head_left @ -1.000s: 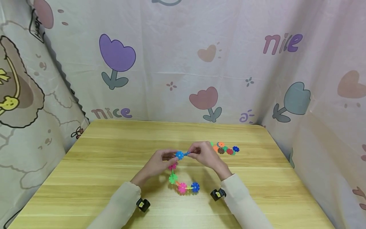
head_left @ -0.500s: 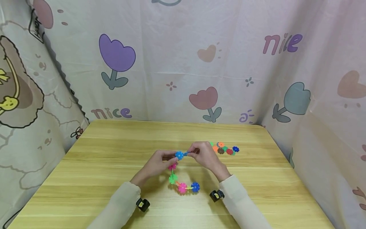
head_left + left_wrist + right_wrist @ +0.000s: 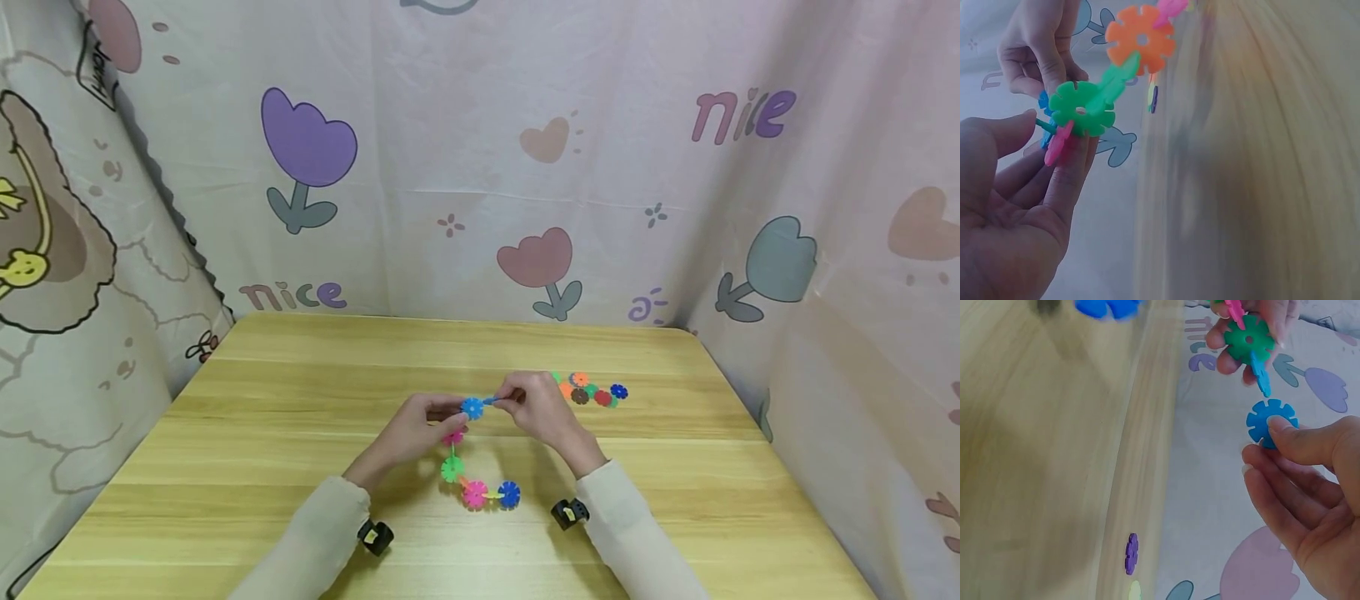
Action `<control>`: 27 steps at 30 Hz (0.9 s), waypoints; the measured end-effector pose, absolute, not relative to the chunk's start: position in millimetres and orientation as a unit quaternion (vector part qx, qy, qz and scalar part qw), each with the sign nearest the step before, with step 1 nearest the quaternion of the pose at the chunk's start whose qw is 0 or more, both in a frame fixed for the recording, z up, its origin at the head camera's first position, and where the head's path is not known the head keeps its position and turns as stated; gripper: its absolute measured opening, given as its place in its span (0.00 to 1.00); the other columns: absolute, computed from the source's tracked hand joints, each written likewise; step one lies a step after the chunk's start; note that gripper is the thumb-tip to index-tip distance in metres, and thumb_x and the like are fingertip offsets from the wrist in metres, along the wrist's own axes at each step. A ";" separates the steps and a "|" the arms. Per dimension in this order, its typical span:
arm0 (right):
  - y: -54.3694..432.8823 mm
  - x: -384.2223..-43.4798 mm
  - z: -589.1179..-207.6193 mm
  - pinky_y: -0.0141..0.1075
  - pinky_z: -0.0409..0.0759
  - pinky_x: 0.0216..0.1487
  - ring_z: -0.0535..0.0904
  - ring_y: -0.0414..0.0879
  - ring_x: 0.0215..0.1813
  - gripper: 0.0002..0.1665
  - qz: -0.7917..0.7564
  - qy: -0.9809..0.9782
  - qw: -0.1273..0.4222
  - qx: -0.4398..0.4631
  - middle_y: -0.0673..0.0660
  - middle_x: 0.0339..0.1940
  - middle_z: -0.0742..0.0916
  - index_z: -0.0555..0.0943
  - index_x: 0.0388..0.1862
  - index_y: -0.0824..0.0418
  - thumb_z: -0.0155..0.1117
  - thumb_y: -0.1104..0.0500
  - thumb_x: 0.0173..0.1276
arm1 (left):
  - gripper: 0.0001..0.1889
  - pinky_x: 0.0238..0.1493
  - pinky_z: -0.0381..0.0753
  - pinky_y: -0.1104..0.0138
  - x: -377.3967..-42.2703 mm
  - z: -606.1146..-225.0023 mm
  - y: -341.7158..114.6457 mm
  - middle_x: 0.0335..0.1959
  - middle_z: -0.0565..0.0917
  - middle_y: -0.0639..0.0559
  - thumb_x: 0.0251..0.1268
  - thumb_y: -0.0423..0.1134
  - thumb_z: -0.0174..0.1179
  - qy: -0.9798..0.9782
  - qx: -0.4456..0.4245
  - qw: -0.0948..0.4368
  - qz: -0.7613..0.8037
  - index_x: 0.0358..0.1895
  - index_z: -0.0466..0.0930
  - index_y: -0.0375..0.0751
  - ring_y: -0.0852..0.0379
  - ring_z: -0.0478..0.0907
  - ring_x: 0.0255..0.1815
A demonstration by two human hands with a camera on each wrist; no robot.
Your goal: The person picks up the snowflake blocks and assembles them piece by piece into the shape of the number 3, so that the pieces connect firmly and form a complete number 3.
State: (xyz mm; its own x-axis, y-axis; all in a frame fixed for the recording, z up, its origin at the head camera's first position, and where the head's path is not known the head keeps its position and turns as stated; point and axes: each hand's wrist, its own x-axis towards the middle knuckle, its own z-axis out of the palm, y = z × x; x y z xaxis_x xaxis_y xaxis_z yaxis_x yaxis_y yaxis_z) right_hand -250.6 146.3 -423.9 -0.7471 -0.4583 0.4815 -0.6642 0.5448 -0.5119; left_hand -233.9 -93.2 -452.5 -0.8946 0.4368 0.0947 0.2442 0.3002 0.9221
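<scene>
In the head view my left hand (image 3: 415, 427) holds one end of a chain of slotted plastic snowflake discs above the table. In the right wrist view, its fingers grip a green disc (image 3: 1241, 340) with a light blue disc (image 3: 1260, 375) slotted into it. My right hand (image 3: 542, 410) pinches a blue snowflake disc (image 3: 1263, 419) between thumb and fingers, edge to edge with the light blue one; whether they touch I cannot tell. Green (image 3: 1060, 103), orange (image 3: 1125, 37) and pink discs follow along the chain, which hangs down to a dark blue end disc (image 3: 509, 495).
Loose discs in several colours, among them a brown disc (image 3: 580, 396) and a red disc (image 3: 602, 398), lie behind my right hand on the wooden table (image 3: 300, 500). A printed curtain (image 3: 427, 125) stands around the back and sides.
The chain's hanging end has swung slightly left and down. Both hands stay nearly still, keeping their holds on the discs.
</scene>
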 end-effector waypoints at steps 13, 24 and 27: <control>144.9 -250.1 -425.2 0.23 0.84 0.35 0.88 0.43 0.31 0.07 0.357 -0.862 0.107 0.343 0.57 0.30 0.91 0.86 0.27 0.63 0.74 0.72 0.62 | 0.20 0.45 0.88 0.69 -235.6 -455.9 -93.8 0.50 0.89 0.33 0.77 0.41 0.60 0.790 0.216 0.088 0.568 0.63 0.80 0.30 0.48 0.89 0.47; 142.9 -250.9 -430.4 0.23 0.83 0.34 0.88 0.47 0.29 0.08 0.358 -0.855 0.118 0.357 0.58 0.28 0.91 0.85 0.26 0.65 0.73 0.74 0.62 | 0.18 0.44 0.87 0.69 -234.1 -451.7 -88.5 0.49 0.89 0.36 0.77 0.39 0.60 0.797 0.210 0.088 0.559 0.62 0.82 0.33 0.50 0.88 0.45; 141.8 -251.5 -432.0 0.23 0.83 0.33 0.87 0.45 0.29 0.09 0.348 -0.855 0.125 0.365 0.58 0.28 0.90 0.85 0.25 0.66 0.73 0.74 0.62 | 0.17 0.39 0.87 0.70 -233.4 -450.9 -87.1 0.48 0.90 0.36 0.77 0.37 0.60 0.798 0.199 0.093 0.561 0.62 0.82 0.34 0.52 0.87 0.42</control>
